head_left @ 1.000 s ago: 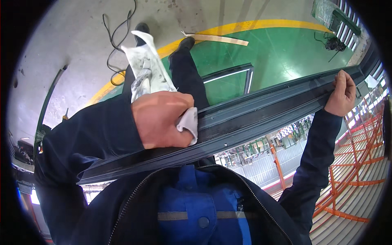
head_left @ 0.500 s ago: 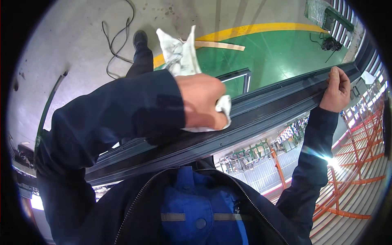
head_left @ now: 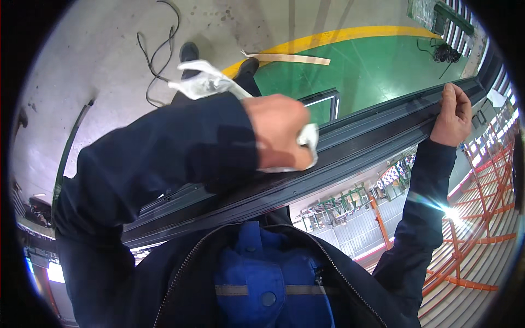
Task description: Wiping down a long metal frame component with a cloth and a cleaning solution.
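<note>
In my left hand (head_left: 281,128) is a crumpled white cloth (head_left: 210,82), gripped in a fist. One part of it is bunched against the dark metal frame (head_left: 377,139), while a loose end flaps out past my wrist. The frame runs slantwise from lower left to upper right in front of my body, with long grooves along it. Toward its right end, my right hand (head_left: 454,115) is closed, thumb and fingers pinched at the far edge. What lies under those fingertips is hidden.
Beyond the frame are two dark shoes (head_left: 189,52), a black cable (head_left: 158,71), a wooden strip (head_left: 292,58) and a yellow floor line (head_left: 339,37) bordering green floor. A smaller frame's corner (head_left: 334,98) stands just past mine. Orange beams (head_left: 465,284) show at lower right.
My left hand has slid a little to the right along the frame with the cloth. The cloth's loose end has swung left and lower, uncovering a second shoe. My right hand stays nearly in place.
</note>
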`<state>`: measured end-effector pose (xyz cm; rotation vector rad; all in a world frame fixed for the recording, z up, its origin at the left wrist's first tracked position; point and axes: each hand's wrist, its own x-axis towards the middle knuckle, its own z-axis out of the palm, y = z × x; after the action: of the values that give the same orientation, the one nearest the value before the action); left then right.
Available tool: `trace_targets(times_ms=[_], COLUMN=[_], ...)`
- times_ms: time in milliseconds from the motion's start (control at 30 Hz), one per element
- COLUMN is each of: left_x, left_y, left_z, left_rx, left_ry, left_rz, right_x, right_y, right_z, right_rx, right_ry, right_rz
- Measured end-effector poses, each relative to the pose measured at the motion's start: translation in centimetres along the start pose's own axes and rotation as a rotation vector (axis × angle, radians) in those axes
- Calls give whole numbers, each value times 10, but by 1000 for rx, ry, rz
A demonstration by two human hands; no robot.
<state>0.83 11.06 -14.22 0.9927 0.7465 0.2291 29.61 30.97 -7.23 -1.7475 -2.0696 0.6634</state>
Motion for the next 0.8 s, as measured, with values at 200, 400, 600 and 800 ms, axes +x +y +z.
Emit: trace_targets(times_ms=[200, 400, 600, 800], left_x=[-38, -23, -30, -20], left_y=[-30, -12, -13, 0], left_z=[9, 6, 3, -1], left_rx=[3, 19, 92, 122], left_ry=[-11, 64, -17, -4], left_rz=[50, 15, -68, -53], right_x=[1, 1, 2, 2], right_y=[-2, 0, 2, 5], right_z=[-11, -3, -8, -4], right_rx=[-9, 34, 15, 35], right_ry=[-5, -5, -4, -2], right_rz=[6, -5, -19, -3])
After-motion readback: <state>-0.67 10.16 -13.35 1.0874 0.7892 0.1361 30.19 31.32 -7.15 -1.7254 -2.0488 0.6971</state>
